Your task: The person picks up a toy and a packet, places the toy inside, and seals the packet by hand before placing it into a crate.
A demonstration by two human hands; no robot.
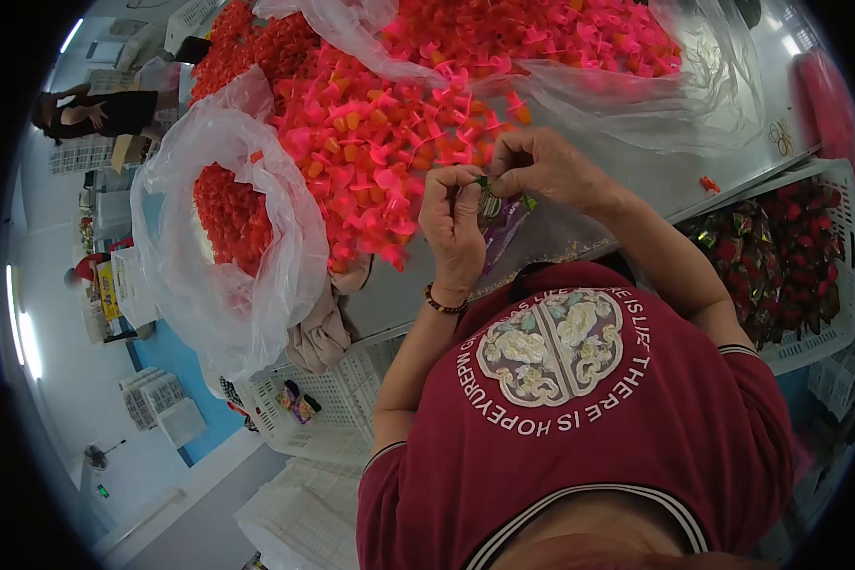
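Both hands meet over the table edge in front of my chest. My left hand [454,223] pinches the upper edge of a small green and purple packet [492,211] between thumb and fingers. At the packet's top right corner, my right hand [546,171] has its thumb and fingertips pressed together on the edge. Purple wrapping [509,228] shows below the fingers. Just beyond my hands lies a large heap of pink, red and orange plastic pieces [380,142]. What is inside the packet cannot be made out.
A clear plastic bag [299,237] of red pieces stands left of the heap. White crate [850,237] with wrapped red items is at right; another crate [351,380] sits below the table at left. A cloth [321,332] hangs at the edge. Two people are in the left background.
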